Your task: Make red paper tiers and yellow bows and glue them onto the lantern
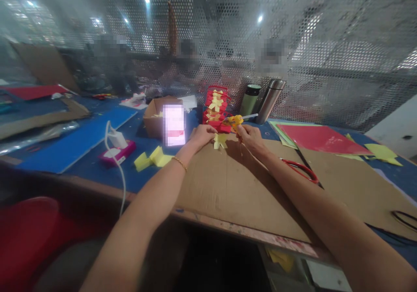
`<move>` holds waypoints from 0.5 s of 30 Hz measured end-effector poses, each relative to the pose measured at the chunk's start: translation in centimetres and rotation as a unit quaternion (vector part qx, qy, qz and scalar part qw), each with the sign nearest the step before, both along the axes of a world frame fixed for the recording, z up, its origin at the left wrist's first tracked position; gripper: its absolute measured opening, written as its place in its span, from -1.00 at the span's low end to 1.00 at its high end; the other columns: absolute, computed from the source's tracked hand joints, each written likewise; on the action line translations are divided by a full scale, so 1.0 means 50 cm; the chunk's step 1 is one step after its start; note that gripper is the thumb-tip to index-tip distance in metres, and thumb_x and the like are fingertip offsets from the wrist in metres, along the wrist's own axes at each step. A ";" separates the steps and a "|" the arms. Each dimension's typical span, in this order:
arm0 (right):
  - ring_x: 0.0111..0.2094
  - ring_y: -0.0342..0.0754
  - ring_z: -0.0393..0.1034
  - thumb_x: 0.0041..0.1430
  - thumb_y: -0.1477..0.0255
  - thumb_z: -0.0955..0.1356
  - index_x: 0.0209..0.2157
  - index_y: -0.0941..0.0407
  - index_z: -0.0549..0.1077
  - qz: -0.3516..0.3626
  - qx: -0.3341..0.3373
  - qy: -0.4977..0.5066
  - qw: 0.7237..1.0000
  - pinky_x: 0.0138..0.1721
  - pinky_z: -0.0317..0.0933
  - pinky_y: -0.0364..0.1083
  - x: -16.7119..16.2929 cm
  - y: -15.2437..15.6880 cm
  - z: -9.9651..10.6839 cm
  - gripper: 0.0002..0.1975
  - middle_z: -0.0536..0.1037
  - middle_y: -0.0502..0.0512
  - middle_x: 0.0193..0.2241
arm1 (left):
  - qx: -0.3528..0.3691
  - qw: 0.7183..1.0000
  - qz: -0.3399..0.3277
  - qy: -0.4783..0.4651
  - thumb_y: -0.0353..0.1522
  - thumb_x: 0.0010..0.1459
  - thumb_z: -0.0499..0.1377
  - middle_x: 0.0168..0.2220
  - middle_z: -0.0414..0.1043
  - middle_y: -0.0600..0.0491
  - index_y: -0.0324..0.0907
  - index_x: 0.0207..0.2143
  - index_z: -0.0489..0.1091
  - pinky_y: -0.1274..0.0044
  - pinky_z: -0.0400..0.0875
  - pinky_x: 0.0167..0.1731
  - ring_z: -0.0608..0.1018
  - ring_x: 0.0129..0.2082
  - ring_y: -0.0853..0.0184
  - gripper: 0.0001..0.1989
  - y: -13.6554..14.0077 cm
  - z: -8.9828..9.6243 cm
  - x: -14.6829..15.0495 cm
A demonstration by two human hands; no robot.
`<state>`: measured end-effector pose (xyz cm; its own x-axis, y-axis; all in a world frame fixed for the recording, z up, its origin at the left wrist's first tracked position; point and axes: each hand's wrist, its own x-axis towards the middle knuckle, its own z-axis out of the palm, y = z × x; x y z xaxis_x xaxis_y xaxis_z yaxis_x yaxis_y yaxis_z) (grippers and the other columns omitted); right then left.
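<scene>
My right hand (252,137) is wrapped round a yellow hot glue gun (235,121), and a pale glue stick (250,116) sticks out of its back. The gun's nozzle points left, at the red paper construction (224,128) with yellow paper cut-outs (216,102) down its front. My left hand (202,134) is beside the lower left of that construction, fingers bent together; what they pinch, if anything, is hidden. Just below the fingertips, a yellow paper cut-out (220,141) lies on the cardboard sheet (211,183).
A lit phone (174,127) leans against a cardboard box (153,120). Left are folded yellow paper (153,158) and a pink power strip (117,152) with its cable. Two bottles, green (249,101) and steel (271,101), stand behind. Red-handled scissors (301,170) and red sheets (322,139) lie right.
</scene>
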<state>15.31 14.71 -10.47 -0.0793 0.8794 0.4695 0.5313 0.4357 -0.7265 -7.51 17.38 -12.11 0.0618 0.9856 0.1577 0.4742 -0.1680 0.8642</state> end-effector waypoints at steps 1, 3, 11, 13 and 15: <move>-0.58 -0.07 0.35 0.26 -0.27 0.18 -0.52 0.07 0.44 0.002 -0.001 -0.001 1.000 -0.48 0.17 -0.08 -0.001 0.000 0.000 -0.29 0.49 0.08 -0.62 | 0.000 1.000 0.001 -0.001 -0.44 0.12 0.39 -0.36 0.67 0.01 -0.15 -0.22 0.66 0.47 0.57 -0.14 0.69 -0.33 0.30 -0.85 0.001 -0.001 0.001; -0.59 -0.07 0.35 0.25 -0.29 0.17 -0.53 0.07 0.43 0.004 -0.003 -0.003 1.000 -0.49 0.17 -0.08 -0.002 0.000 -0.001 -0.28 0.48 0.07 -0.63 | -0.002 1.000 0.002 -0.006 -0.44 0.11 0.40 -0.37 0.66 0.01 -0.16 -0.22 0.66 0.47 0.57 -0.16 0.68 -0.33 0.30 -0.85 0.002 -0.001 0.001; -0.59 -0.06 0.33 0.21 -0.32 0.15 -0.58 0.05 0.38 0.001 -0.008 -0.017 1.000 -0.48 0.14 -0.07 0.001 -0.002 0.002 -0.26 0.42 0.06 -0.68 | -0.009 0.999 0.005 -0.032 -0.45 0.10 0.40 -0.40 0.65 0.00 -0.18 -0.25 0.65 0.48 0.57 -0.18 0.68 -0.35 0.31 -0.87 -0.001 -0.001 0.001; -0.59 -0.06 0.33 0.23 -0.30 0.15 -0.57 0.05 0.39 -0.003 -0.010 -0.023 1.000 -0.47 0.15 -0.07 0.003 -0.004 0.005 -0.27 0.43 0.06 -0.67 | -0.005 0.999 0.002 -0.033 -0.46 0.10 0.39 -0.39 0.65 0.00 -0.18 -0.25 0.65 0.48 0.57 -0.18 0.68 -0.35 0.31 -0.87 -0.001 -0.001 0.001; -0.60 -0.06 0.33 0.25 -0.28 0.15 -0.57 0.05 0.39 -0.006 -0.012 -0.028 1.000 -0.47 0.16 -0.07 0.004 -0.006 0.008 -0.28 0.44 0.06 -0.67 | -0.003 1.000 0.003 -0.031 -0.47 0.10 0.38 -0.39 0.66 0.01 -0.17 -0.25 0.65 0.48 0.57 -0.19 0.68 -0.35 0.31 -0.87 -0.001 -0.001 0.002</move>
